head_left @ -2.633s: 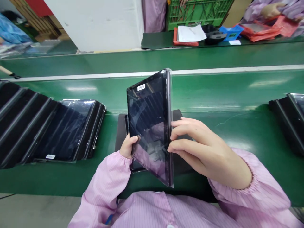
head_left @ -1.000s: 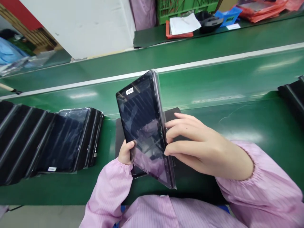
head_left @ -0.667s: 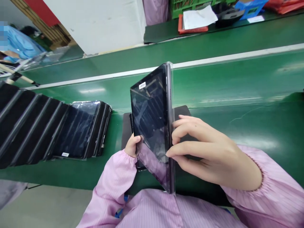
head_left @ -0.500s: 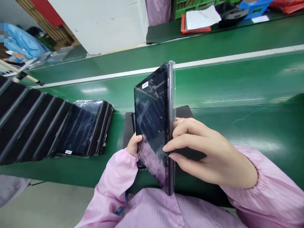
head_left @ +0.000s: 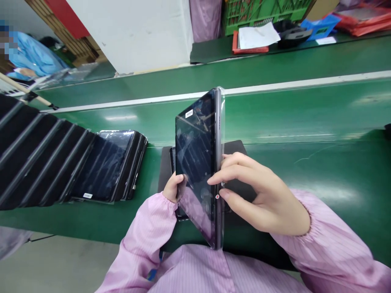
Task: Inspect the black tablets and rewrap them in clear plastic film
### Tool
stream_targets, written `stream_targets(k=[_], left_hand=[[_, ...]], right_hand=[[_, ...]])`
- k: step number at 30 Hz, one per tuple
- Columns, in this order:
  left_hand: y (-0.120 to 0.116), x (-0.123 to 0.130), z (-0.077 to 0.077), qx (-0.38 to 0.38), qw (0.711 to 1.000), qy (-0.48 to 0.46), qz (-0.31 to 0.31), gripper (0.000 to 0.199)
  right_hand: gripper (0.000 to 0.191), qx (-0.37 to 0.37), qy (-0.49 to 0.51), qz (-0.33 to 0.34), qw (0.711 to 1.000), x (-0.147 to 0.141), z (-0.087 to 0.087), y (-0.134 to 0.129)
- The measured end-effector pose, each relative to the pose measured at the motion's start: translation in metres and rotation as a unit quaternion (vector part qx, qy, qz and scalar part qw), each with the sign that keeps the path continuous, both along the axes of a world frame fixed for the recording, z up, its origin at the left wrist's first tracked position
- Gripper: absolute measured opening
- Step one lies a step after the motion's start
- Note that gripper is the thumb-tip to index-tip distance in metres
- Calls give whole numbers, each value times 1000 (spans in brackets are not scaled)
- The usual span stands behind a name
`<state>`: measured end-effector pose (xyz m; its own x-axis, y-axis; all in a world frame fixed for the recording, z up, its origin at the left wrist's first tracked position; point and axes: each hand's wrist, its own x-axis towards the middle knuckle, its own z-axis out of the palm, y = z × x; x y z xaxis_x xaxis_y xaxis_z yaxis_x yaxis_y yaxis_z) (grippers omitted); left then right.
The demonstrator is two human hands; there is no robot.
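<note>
A tablet [head_left: 195,162] in clear film stands tilted on edge before me, its dark glossy screen turned left. A small white label [head_left: 189,114] is near its top. My left hand [head_left: 173,186] is closed on the tablet's left edge, thumb on the screen side, the other fingers hidden behind. My right hand [head_left: 259,191] is at the right edge with fingers apart. Its index fingertip reaches over the screen's border; the thumb tip is beside a small round red-and-white sticker [head_left: 217,196] on the edge. Under the tablet lie a dark mat [head_left: 236,147] and another tablet [head_left: 182,215], mostly hidden.
To the left, several film-wrapped tablets [head_left: 102,167] lean in an overlapping row on the green bench [head_left: 305,122]. Beyond its white strip are papers on a red tray [head_left: 258,36], a green crate [head_left: 244,18] and a blue holder [head_left: 320,28]. A person in blue [head_left: 36,53] is at far left.
My right hand has shifted slightly left, its index finger higher and apart from the thumb. The round sticker now shows on the tablet's edge. My left hand keeps its hold.
</note>
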<state>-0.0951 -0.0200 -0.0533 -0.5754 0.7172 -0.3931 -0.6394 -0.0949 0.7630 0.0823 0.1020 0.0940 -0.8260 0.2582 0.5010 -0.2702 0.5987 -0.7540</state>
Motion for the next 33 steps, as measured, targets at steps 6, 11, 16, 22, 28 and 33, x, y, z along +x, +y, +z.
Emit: stream_targets(k=[6, 11, 16, 22, 28, 33], left_hand=[[2, 1, -2, 14, 1000, -21, 8, 38], [4, 1, 0, -9, 999, -36, 31, 43], [6, 3, 4, -4, 999, -42, 31, 35], [7, 5, 9, -24, 995, -49, 79, 35], [7, 8, 10, -42, 998, 3, 46, 32], [-4, 9, 5, -152, 987, 47, 20, 35]], right_hand=[[25, 2, 9, -5, 1000, 0, 0, 0], [19, 28, 2, -33, 999, 1, 0, -2], [18, 49, -29, -69, 996, 2, 0, -2], [16, 49, 13, -106, 993, -6, -10, -3], [39, -169, 167, -242, 941, -21, -35, -6], [50, -301, -44, -122, 945, 4, -54, -24]])
